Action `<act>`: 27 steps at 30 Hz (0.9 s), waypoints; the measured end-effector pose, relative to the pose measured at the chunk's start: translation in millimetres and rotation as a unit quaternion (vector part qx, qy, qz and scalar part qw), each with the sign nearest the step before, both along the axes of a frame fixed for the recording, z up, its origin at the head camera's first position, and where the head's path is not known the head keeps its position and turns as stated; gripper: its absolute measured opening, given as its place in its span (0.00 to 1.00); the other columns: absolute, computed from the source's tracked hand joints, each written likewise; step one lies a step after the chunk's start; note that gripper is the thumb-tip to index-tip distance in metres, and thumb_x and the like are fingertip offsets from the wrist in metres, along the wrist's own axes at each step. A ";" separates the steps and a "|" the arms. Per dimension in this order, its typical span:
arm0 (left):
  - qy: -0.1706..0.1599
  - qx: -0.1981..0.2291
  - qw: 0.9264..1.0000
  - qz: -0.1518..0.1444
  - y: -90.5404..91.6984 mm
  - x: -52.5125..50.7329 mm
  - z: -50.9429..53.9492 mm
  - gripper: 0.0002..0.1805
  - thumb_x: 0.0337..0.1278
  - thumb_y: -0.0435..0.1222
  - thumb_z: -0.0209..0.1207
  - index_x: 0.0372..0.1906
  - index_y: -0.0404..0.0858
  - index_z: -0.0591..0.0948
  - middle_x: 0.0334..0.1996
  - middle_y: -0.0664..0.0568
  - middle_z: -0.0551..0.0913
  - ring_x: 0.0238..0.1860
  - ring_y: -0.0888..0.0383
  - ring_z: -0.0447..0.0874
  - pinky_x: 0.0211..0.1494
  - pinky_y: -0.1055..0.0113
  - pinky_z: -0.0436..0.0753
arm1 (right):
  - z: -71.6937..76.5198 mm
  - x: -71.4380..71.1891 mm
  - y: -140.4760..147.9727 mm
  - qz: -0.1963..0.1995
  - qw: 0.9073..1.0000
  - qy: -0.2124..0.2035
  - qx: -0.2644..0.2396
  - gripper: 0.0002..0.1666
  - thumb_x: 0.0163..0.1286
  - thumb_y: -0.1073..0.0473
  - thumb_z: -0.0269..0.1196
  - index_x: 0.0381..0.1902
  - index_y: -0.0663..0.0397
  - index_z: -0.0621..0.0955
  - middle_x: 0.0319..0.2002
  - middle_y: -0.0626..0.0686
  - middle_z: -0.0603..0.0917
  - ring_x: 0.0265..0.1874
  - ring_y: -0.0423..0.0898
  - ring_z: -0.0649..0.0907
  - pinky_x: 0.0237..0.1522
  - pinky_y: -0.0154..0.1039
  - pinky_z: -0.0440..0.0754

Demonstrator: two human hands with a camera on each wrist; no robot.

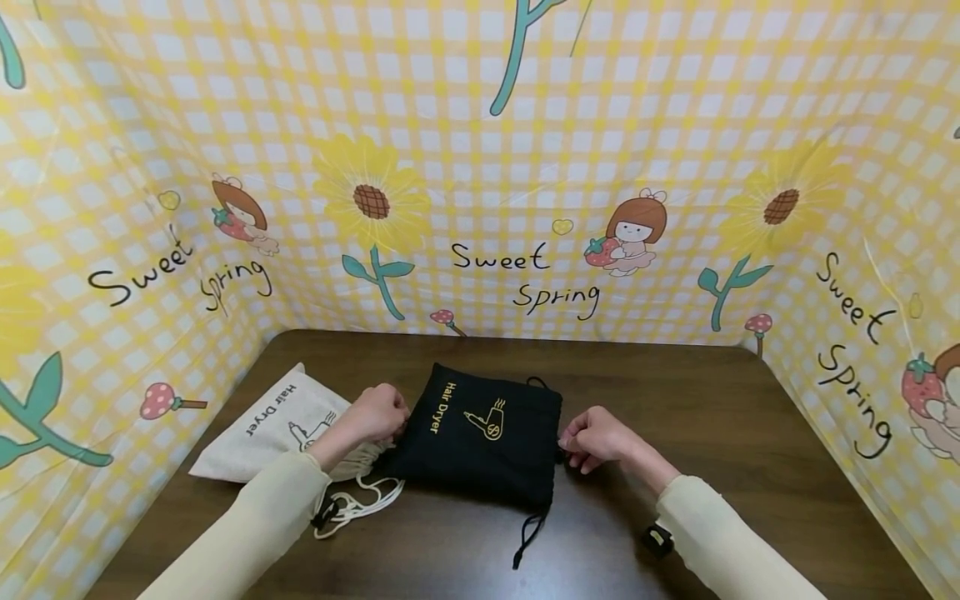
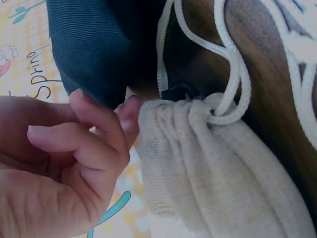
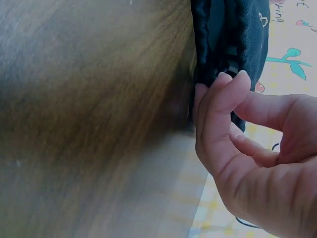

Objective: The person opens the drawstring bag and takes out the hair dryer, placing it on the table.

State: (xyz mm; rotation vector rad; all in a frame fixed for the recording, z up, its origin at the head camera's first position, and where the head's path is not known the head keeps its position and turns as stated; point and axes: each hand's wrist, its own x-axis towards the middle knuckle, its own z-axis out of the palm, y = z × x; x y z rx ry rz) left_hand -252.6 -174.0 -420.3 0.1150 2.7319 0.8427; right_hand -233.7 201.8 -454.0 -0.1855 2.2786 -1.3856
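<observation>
A black drawstring bag printed "Hair Dryer" lies on the table, its mouth toward the right. My right hand pinches the edge of that mouth; in the right wrist view the fingertips are at the hem, which gapes slightly over something dark inside. At the bag's other end is my left hand, its fingers loosely curled with nothing visible in them. A beige drawstring bag, also printed "Hair Dryer", lies beneath the left forearm. Its gathered mouth shows beside the left fingers.
White cords with a black toggle trail from the beige bag. Black cord loops stick out from the black bag's near corner. The brown table is enclosed by a yellow checked cloth at the back and sides.
</observation>
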 end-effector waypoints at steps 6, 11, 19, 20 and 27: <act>-0.010 0.024 1.000 -0.004 1.2 2.3 1.4 0.11 0.74 0.31 0.56 0.37 0.33 0.87 0.21 0.46 0.83 0.15 0.60 0.79 0.21 0.69 0.78 | 2.3 -1.8 -2.5 -0.004 1.000 -0.006 0.001 0.05 0.73 0.69 0.65 0.40 0.69 0.85 0.27 0.55 0.83 0.23 0.45 0.82 0.24 0.37 0.84; -0.002 0.032 0.999 -0.001 1.3 3.1 -1.0 0.10 0.70 0.30 0.61 0.30 0.34 0.87 0.19 0.47 0.82 0.14 0.61 0.75 0.22 0.70 0.74 | 2.3 -1.4 -5.8 -0.004 1.000 0.008 0.015 0.03 0.72 0.70 0.66 0.38 0.68 0.85 0.25 0.54 0.82 0.22 0.44 0.81 0.23 0.37 0.83; 0.020 0.020 1.000 -0.001 2.0 3.1 -5.1 0.14 0.69 0.30 0.63 0.23 0.37 0.84 0.16 0.51 0.81 0.18 0.59 0.76 0.26 0.67 0.76 | 0.4 0.8 -6.0 -0.002 0.999 0.025 0.031 0.03 0.71 0.70 0.67 0.37 0.67 0.86 0.24 0.52 0.81 0.22 0.43 0.80 0.23 0.37 0.82; 0.022 0.018 1.000 -0.002 2.0 3.3 -4.7 0.14 0.69 0.30 0.63 0.23 0.37 0.84 0.16 0.51 0.81 0.18 0.59 0.77 0.27 0.67 0.77 | 0.8 0.8 -5.3 -0.001 0.999 0.025 0.032 0.03 0.71 0.70 0.67 0.37 0.67 0.86 0.23 0.52 0.81 0.22 0.43 0.80 0.23 0.37 0.82; 0.020 0.012 1.000 -0.007 1.7 3.2 -2.3 0.17 0.71 0.31 0.62 0.22 0.36 0.82 0.16 0.51 0.80 0.18 0.58 0.76 0.26 0.66 0.75 | 1.2 -0.9 1.8 0.009 0.999 0.023 0.036 0.04 0.72 0.69 0.66 0.40 0.68 0.86 0.23 0.52 0.82 0.22 0.43 0.81 0.25 0.35 0.83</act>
